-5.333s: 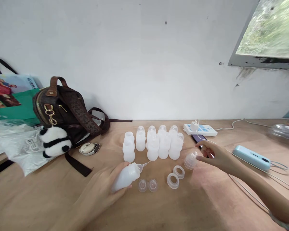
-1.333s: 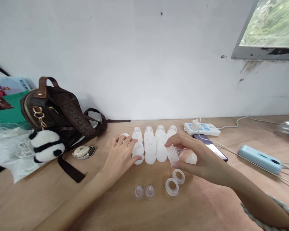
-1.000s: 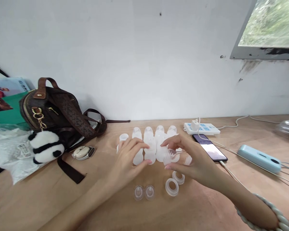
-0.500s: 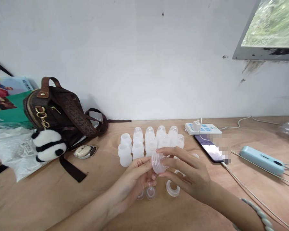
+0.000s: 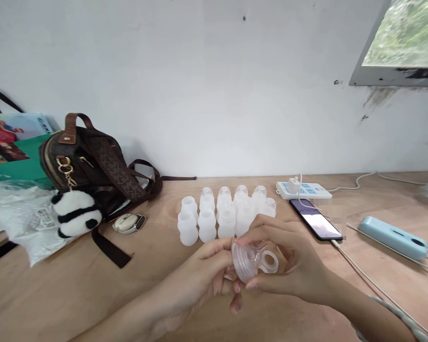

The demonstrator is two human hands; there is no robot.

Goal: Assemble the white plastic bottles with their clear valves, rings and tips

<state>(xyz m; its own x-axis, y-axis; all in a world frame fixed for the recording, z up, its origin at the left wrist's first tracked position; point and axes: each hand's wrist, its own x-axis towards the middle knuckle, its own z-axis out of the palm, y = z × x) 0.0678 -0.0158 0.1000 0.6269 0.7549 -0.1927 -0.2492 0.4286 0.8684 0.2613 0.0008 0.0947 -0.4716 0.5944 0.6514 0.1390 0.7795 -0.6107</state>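
Note:
A clear baby bottle nipple set in a ridged screw ring (image 5: pixel 243 262) is held between my two hands, its tip pointing right. My left hand (image 5: pixel 209 270) pinches the ring's left edge with thumb and fingers. My right hand (image 5: pixel 288 261) curves around the other side, its fingertips on the ring's top and bottom edges. Just behind, partly covered by my right hand, a loose clear ring (image 5: pixel 271 262) lies on the table. Beyond my hands, frosted white bottles (image 5: pixel 207 225) stand in a group; several have clear domed tops, and others at the left are uncovered.
At left on the wooden table (image 5: pixel 74 289) are a brown backpack (image 5: pixel 103 166) with a panda charm (image 5: pixel 76 213), plastic bags, and a beige mouse-like device (image 5: pixel 128 223). To the right lie a power strip (image 5: pixel 312 191), a phone (image 5: pixel 316 219), cables and a light-blue device (image 5: pixel 392 237).
Both hands have come lower and slightly right with the nipple and ring. More of the nipple now shows between my fingers. Small clear pieces seen below my hands before are now hidden.

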